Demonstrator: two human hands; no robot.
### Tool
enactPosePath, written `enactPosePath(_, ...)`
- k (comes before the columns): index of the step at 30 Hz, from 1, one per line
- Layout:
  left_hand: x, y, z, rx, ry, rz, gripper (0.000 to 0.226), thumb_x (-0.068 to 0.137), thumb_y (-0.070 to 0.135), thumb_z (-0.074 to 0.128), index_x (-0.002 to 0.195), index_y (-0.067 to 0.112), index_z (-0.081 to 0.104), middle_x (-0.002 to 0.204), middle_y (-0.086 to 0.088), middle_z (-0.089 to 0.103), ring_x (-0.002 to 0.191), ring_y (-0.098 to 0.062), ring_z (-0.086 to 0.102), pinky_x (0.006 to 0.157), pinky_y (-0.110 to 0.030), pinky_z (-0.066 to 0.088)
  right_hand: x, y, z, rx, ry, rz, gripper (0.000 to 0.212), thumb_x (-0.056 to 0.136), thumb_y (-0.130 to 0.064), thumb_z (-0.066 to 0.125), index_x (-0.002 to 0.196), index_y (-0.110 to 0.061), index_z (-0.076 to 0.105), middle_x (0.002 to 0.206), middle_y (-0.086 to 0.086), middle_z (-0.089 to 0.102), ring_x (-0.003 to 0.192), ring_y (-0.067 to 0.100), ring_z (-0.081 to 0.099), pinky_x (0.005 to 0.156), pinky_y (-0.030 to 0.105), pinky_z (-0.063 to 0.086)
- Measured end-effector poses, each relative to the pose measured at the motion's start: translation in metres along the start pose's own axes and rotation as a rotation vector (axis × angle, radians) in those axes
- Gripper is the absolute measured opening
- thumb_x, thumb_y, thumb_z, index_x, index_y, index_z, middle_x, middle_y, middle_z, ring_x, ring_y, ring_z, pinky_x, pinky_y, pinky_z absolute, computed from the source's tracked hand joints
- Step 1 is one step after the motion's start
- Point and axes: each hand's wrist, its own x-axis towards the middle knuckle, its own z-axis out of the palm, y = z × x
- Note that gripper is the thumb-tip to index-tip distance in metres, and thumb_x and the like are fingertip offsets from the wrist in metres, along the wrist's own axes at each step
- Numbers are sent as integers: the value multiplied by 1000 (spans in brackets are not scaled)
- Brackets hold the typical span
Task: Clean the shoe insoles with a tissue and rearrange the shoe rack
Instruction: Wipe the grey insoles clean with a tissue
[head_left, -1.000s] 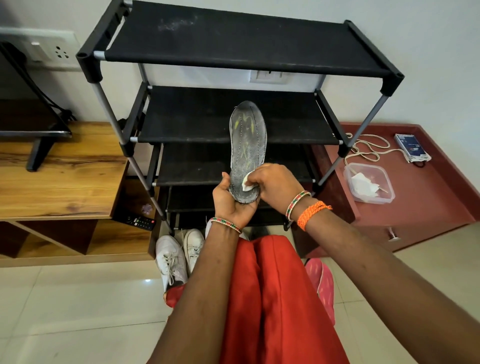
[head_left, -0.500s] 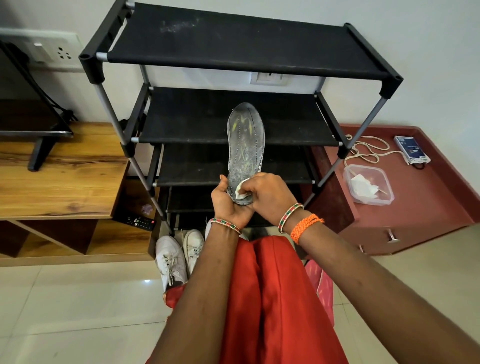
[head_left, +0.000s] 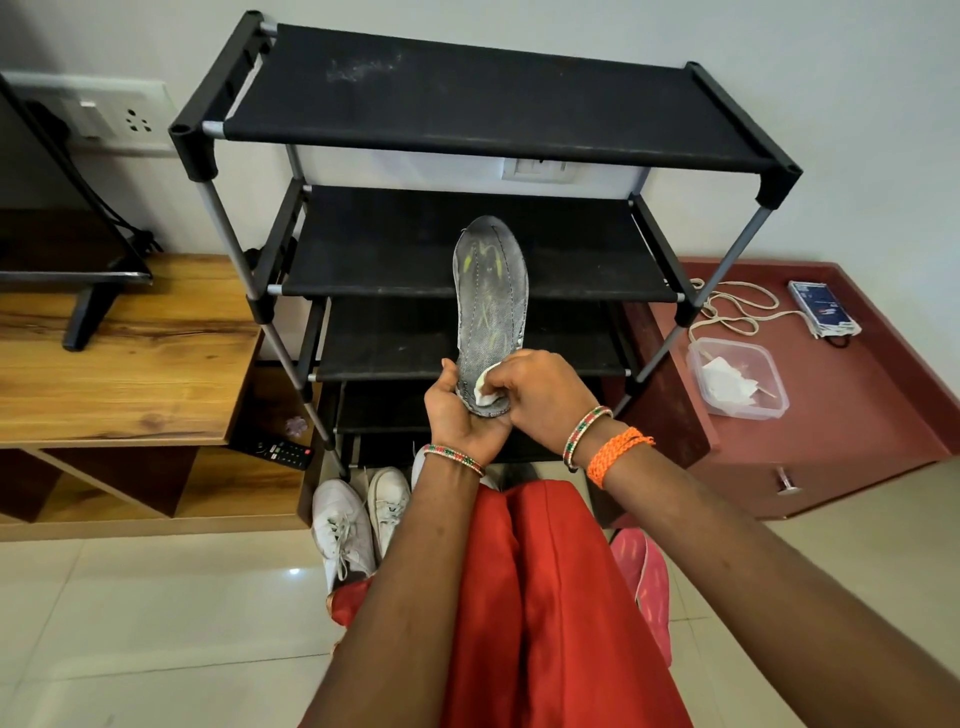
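A grey insole (head_left: 491, 306) is standing nearly upright in front of the black shoe rack (head_left: 467, 244), its toe end pointing up across the front edge of the second shelf and its heel end sitting low, level with the third shelf. The left hand (head_left: 457, 415) is cupping the heel end from below and from the left, its grip curled round the insole's lower edge with the thumb lying along the left rim. The right hand (head_left: 540, 397) is coming in from the right, its grip closed on a small white tissue (head_left: 485, 387) and pressing it against the insole's face just above the heel. Both wrists are wearing beaded bangles, and an orange thread band (head_left: 615, 452) is circling the right wrist.

On the floor below the rack's front left leg, a pair of white sneakers (head_left: 358, 514) is lying side by side, touching the person's red garment (head_left: 545, 597). A pink shoe (head_left: 647, 577) is showing at the garment's right side.

To the right, a clear plastic container (head_left: 737, 376) holding crumpled white paper is resting on a maroon cabinet (head_left: 857, 415), near its left edge, with a coiled cord (head_left: 737, 312) and a small blue-and-white device (head_left: 823, 309) further back. To the left, a wooden counter (head_left: 119, 374) is carrying a dark stand, and a remote control (head_left: 283, 452) is lying on the shelf below its right corner.
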Motion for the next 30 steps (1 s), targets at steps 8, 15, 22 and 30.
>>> enactPosePath(8,2,-1,0,-29,20,1,52,97,45,30,112,4,58,96,-13,66,87,-25,65,88,-31,50,-17,0,1,325,88,-22,37,68,14,53,84,-10,75,84,7,73,80,15,67,78,19,52)
enactPosePath(15,5,-1,-5,-17,-11,30,54,98,42,27,108,0,59,92,-15,68,81,-25,68,76,-34,56,-15,-16,8,241,197,161,24,71,-6,55,79,-17,74,80,2,72,80,17,64,72,28,51)
enactPosePath(22,-2,-7,-2,-20,28,-9,48,92,41,39,105,0,58,101,-14,61,92,-24,59,100,-29,40,-19,-21,7,541,255,246,31,74,12,58,79,-13,75,78,3,73,75,5,67,69,10,50)
enactPosePath(30,-9,-10,0,-24,30,-21,44,97,27,31,84,4,65,79,-8,67,75,-19,68,72,-27,56,-1,-18,9,418,285,205,30,78,7,58,91,-15,75,91,1,74,88,10,67,83,20,52)
